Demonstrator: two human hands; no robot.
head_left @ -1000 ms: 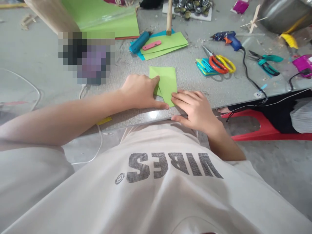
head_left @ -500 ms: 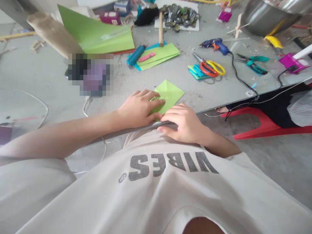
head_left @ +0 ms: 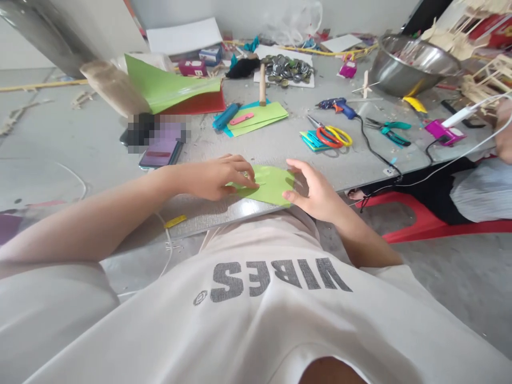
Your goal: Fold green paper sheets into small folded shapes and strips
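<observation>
Left hand point(head_left: 212, 178) flat on the green paper point(head_left: 268, 184), fingertips pinning the sheet's left part to the tabletop point(head_left: 280, 146); fingers together, pressing rather than clamped. Right hand point(head_left: 316, 192) at 3 o'clock from the sheet, fingers spread apart, thumb touching the paper's near right corner, holding nothing closed. Paper lying between both hands, right at the near edge of the tabletop, partly folded, with one crease showing near the middle.

Best done, by the look of it, with the pinning fingers kept steady beside the crease while the free hand brings the corner over, edges matched before any pressing, then flattened from the middle outward. Some risk of the sheet sliding off the near edge.

Farther out: a phone point(head_left: 160, 153) at 10 o'clock, a stack of green sheets point(head_left: 260, 116) with a pink strip at 12 o'clock, scissors point(head_left: 334, 136) at 1 o'clock, a glue gun point(head_left: 338, 106) just beyond, and a metal bowl point(head_left: 412, 64) at 2 o'clock.
</observation>
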